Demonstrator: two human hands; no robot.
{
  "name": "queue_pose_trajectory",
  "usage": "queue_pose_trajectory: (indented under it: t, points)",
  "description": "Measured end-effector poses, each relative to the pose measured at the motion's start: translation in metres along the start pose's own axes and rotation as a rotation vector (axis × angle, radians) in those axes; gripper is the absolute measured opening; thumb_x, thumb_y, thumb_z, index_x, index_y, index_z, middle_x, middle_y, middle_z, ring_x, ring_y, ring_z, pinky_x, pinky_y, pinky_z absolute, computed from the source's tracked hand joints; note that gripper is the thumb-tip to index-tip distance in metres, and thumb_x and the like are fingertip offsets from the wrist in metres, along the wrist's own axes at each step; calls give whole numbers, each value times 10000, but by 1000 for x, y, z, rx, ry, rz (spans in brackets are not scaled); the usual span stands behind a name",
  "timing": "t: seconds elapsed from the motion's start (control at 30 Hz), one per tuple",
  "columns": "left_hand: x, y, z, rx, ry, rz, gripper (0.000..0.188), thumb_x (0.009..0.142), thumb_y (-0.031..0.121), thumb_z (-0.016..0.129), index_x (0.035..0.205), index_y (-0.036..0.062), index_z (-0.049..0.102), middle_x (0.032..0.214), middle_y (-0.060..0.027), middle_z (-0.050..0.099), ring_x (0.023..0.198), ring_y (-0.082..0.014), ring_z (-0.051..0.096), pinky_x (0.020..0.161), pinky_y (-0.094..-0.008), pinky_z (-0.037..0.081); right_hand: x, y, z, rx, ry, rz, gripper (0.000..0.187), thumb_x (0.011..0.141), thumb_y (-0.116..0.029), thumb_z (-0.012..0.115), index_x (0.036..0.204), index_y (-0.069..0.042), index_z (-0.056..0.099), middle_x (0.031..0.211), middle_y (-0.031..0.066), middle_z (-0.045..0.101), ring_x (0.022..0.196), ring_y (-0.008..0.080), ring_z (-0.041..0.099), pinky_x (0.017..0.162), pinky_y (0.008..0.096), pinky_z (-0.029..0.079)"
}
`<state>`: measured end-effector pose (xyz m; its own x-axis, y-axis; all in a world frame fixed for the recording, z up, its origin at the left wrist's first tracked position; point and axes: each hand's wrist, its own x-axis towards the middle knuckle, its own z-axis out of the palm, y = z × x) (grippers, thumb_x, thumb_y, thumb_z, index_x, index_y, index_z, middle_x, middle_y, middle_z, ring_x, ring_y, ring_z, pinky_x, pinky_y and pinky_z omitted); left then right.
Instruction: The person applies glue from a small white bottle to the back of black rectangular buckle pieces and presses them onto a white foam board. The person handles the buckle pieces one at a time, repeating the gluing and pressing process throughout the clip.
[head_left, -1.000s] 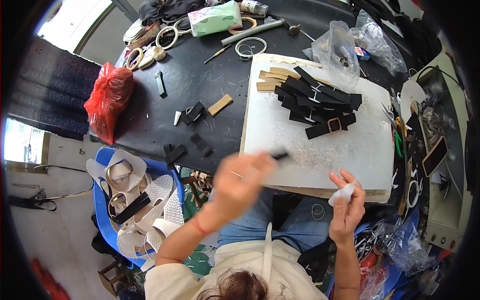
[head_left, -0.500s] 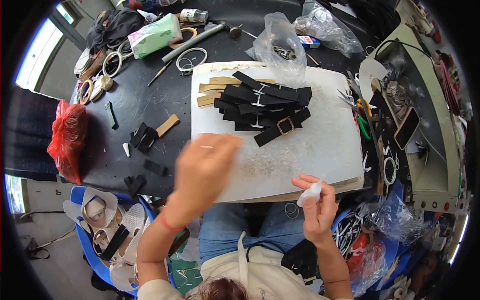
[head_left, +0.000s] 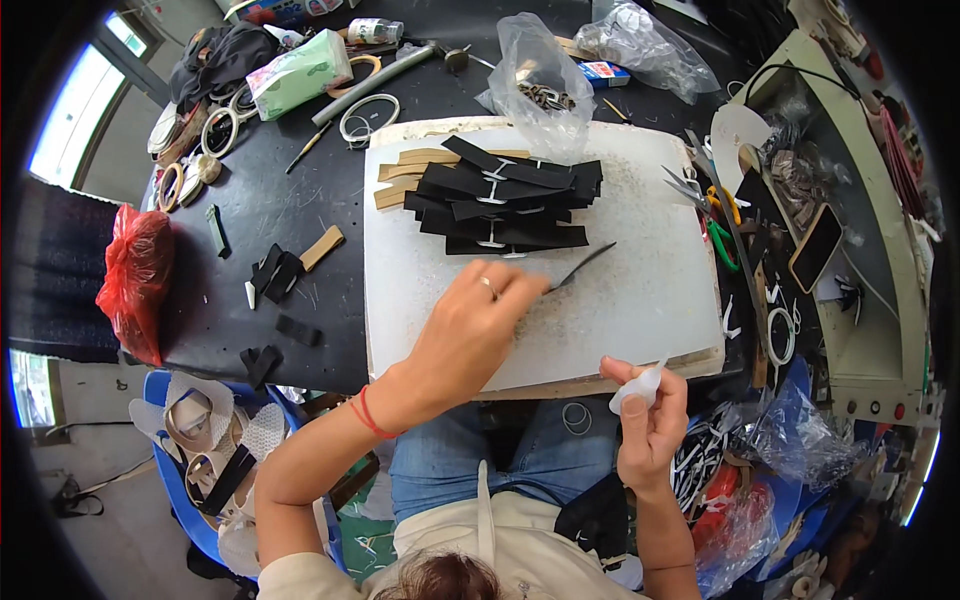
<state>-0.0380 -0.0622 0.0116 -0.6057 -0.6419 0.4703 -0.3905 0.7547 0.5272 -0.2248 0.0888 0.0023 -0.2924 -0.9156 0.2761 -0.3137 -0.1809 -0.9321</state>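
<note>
Over the white board (head_left: 640, 300), my left hand (head_left: 475, 315) is closed, its fingertips pinching one end of a black strap (head_left: 582, 266). The strap is seen nearly edge-on and slants up to the right; its buckle is hidden from this side. A small white squeeze bottle with a thin nozzle (head_left: 638, 390) is gripped in my right hand (head_left: 655, 430), at the board's near right edge. Beyond my left hand lies a pile of black straps (head_left: 500, 205) with small pale pieces across their middles. Tan strips (head_left: 405, 180) stick out at the pile's left.
Left on the black table are black scraps (head_left: 275, 275), a tan strip (head_left: 322, 248) and a red plastic bag (head_left: 135, 285). Scissors (head_left: 690, 190) lie at the board's right edge, near a phone (head_left: 815, 248). A blue bin of pale pieces (head_left: 180, 500) stands lower left.
My left hand has moved right and taken up the buckled strap that lay in front of the pile. My right hand, still with the bottle, has shifted slightly right.
</note>
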Motion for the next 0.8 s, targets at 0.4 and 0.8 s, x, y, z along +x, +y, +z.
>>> queue_pose_trajectory:
  t: [0.4,0.8]
  points:
    - [-71,44,-22,249,2,-64,346,752,95,743,1069,-30,677,1217,-163,618,1128,-307,577,929,-406,489,29,-29,15,-407,-192,-148,376,766,-45,800,1113,-9,660,946,135,684,769,205,664,639,291,521]
    - [-49,25,-20,120,11,-28,227,761,43,695,967,-44,659,1125,-151,648,1051,-315,617,854,-379,524,33,-23,45,-263,-116,-125,318,876,-115,711,1135,24,589,1092,168,686,1009,271,643,776,354,507]
